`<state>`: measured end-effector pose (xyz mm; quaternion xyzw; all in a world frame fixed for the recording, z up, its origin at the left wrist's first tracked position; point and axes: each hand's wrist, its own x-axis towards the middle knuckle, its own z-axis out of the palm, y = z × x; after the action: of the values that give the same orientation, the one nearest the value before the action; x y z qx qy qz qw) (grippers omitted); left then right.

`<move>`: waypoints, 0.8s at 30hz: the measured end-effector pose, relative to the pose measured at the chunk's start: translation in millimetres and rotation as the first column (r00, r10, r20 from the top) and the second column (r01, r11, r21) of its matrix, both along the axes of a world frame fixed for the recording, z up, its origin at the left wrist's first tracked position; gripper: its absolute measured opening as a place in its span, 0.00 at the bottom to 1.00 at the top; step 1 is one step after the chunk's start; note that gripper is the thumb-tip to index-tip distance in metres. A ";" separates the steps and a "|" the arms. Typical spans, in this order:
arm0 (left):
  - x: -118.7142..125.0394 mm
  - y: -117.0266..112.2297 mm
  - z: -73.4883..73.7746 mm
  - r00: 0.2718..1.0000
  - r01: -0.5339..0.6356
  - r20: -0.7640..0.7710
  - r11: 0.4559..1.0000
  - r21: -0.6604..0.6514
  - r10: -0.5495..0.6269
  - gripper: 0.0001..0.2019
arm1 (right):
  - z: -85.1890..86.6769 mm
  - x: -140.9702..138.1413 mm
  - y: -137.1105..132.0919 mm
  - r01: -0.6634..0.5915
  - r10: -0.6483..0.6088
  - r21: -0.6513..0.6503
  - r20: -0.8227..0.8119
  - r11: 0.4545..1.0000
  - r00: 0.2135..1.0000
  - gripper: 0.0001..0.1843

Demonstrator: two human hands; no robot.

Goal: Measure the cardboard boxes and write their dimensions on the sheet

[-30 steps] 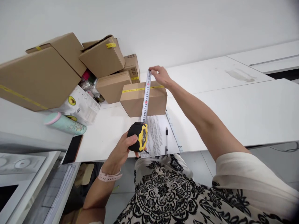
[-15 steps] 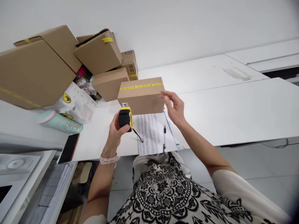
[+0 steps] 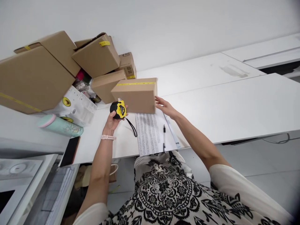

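Note:
A black and yellow tape measure [image 3: 118, 110] with a dangling wrist strap is gripped in my left hand [image 3: 112, 121]. Just behind it stands a brown cardboard box [image 3: 138, 100] with yellow tape along its top. My right hand [image 3: 167, 107] has its fingers stretched out at the box's right side; the fingertips look to be touching it. Under the box's front edge lies a printed sheet of paper [image 3: 148, 134], and a pen [image 3: 164, 137] rests on the sheet.
More cardboard boxes [image 3: 93, 56] are stacked at the left against the wall. A mint bottle [image 3: 61, 125], a white carton with avocado pictures [image 3: 81, 104] and a dark phone-like slab [image 3: 69, 150] lie at the table's left end. The white table [image 3: 211, 100] stretches to the right.
The box has shifted left and turned slightly. My left hand has moved left with the tape measure, which now shows its yellow face. My right hand has lowered to the box's right side.

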<state>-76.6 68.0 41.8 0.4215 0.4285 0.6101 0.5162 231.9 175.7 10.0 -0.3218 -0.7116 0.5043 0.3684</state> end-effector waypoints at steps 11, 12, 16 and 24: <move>-6.7 -16.1 32.6 0.989 -0.143 0.000 0.975 0.167 0.145 0.38 | 6.1 0.0 -3.3 0.292 -0.289 -0.019 0.085 0.956 0.953 0.39; -19.4 -18.5 28.5 0.985 -0.173 0.009 0.972 0.160 0.174 0.38 | -0.1 3.6 -7.8 0.293 -0.287 -0.044 0.103 0.955 0.952 0.40; -68.7 -15.9 11.1 0.961 -0.275 0.070 0.954 0.117 0.268 0.35 | -17.0 3.2 -24.2 0.230 -0.215 -0.102 0.142 0.968 0.966 0.46; -106.1 21.0 -2.6 0.957 -0.232 0.192 0.972 0.046 0.219 0.39 | -22.8 -17.5 -31.8 0.123 -0.100 -0.195 0.123 0.973 0.987 0.57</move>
<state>-182.7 89.0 39.3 0.3287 0.4028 0.7158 0.4662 214.4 143.9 -12.7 -0.4249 -0.6572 0.5335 0.3208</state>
